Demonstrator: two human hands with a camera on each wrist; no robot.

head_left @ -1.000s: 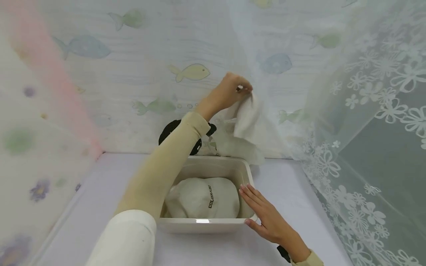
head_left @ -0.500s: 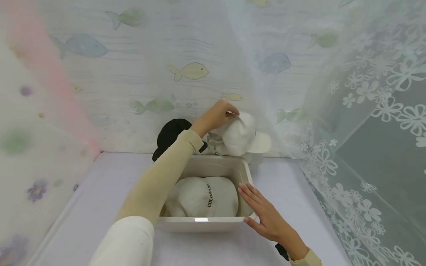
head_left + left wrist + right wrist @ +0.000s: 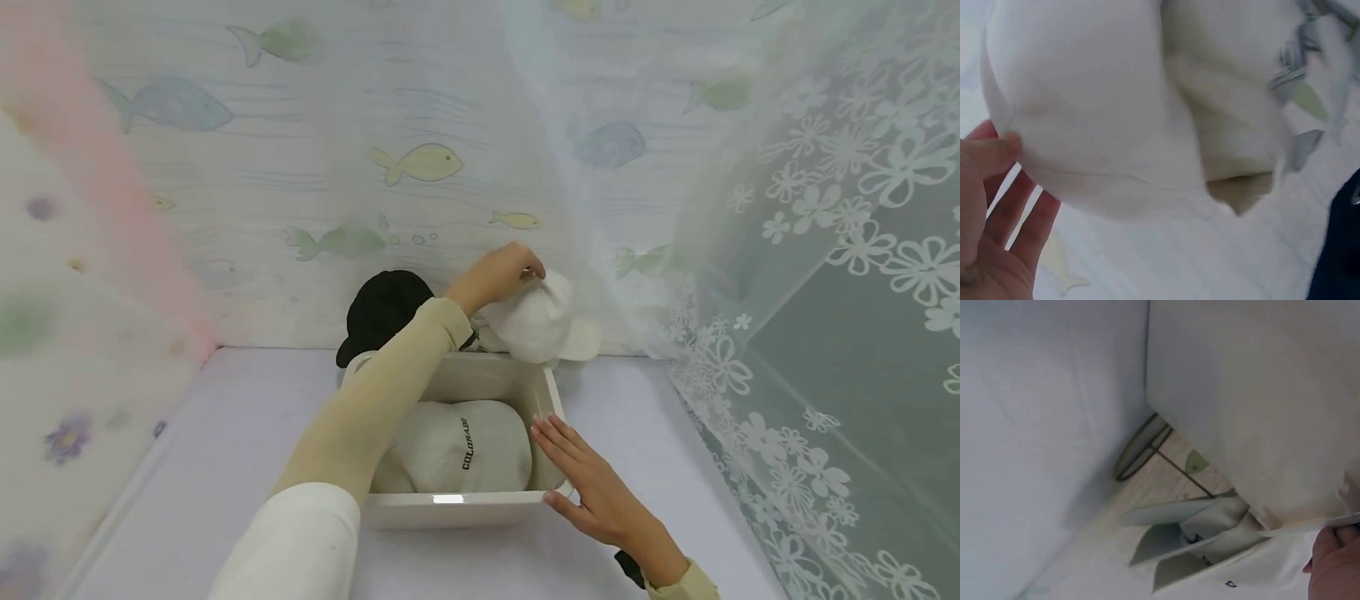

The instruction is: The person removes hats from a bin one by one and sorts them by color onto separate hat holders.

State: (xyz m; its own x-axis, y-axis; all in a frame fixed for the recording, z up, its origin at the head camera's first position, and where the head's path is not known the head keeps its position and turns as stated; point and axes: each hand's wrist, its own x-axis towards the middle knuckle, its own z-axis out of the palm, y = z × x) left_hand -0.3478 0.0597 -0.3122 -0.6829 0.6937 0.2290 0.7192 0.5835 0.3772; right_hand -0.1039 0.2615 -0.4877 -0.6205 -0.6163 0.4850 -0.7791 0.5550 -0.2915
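Behind the bin, my left hand (image 3: 502, 271) pinches the top of a white baseball cap (image 3: 528, 321), whose brim points right. In the left wrist view, thumb and fingers hold the edge of the white cap (image 3: 1097, 125) crown. A cream cap (image 3: 450, 450) marked COLORADO lies inside the off-white plastic bin (image 3: 450, 510). My right hand (image 3: 592, 483) rests with straight fingers along the bin's right rim, thumb near the front corner. Close to the left forearm is a black cap (image 3: 384, 308), partly hidden by the sleeve.
White cap brims (image 3: 1191, 544) stack behind the bin in the right wrist view, next to a round stand base (image 3: 1147, 447) with a thin stem. A fish-print curtain (image 3: 420, 92) hangs behind the lavender tabletop (image 3: 240, 442); flowered lace (image 3: 810, 358) hangs at right.
My left hand has come down with the white cap from in front of the curtain to just behind the bin's back rim. The right hand has stayed on the bin.
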